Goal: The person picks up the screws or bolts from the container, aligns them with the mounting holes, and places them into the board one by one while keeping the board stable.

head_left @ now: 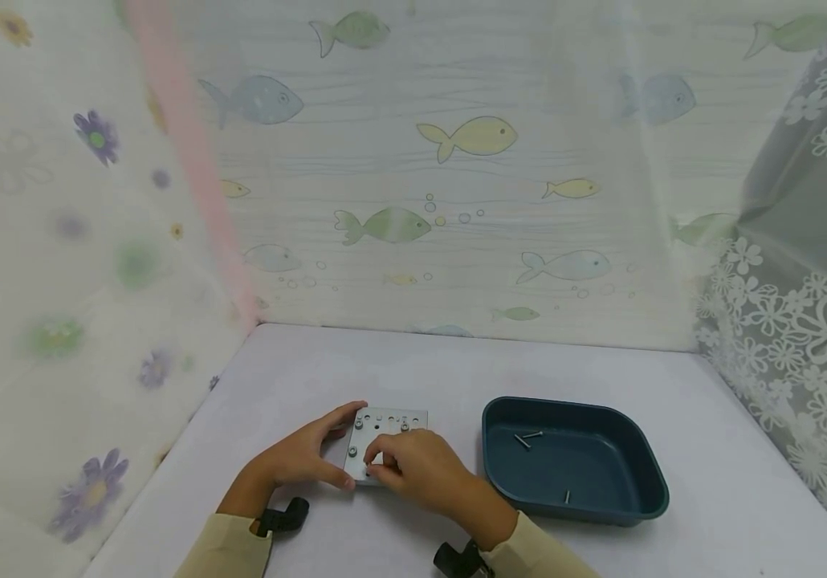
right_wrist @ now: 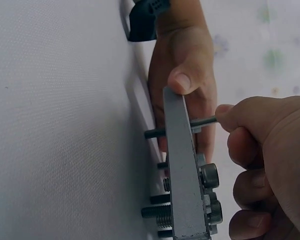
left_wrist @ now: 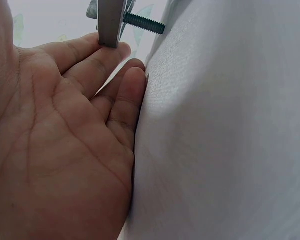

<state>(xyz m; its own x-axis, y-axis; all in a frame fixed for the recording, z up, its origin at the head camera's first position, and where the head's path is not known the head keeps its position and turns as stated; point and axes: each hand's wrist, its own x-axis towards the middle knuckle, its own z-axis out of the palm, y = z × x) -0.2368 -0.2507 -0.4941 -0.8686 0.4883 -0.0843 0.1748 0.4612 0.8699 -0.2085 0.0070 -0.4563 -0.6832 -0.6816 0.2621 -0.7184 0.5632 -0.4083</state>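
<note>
A silvery metal plate (head_left: 381,437) with several holes is raised off the white table, with socket-head bolts (right_wrist: 209,176) in it whose threaded ends (left_wrist: 145,23) stick out underneath. My left hand (head_left: 301,457) holds the plate by its left side, thumb at the near corner and fingers at the far one. Over the near part of the plate, my right hand (head_left: 428,470) pinches a thin screw (right_wrist: 204,121) between thumb and forefinger. The screw stands upright to the plate's top face, its upper end hidden by the fingertips.
A dark blue tray (head_left: 601,457) stands on the table to the right of the plate, with a few loose screws (head_left: 523,441) inside. Patterned curtains (head_left: 399,160) enclose the white table (head_left: 421,361) at the back and both sides.
</note>
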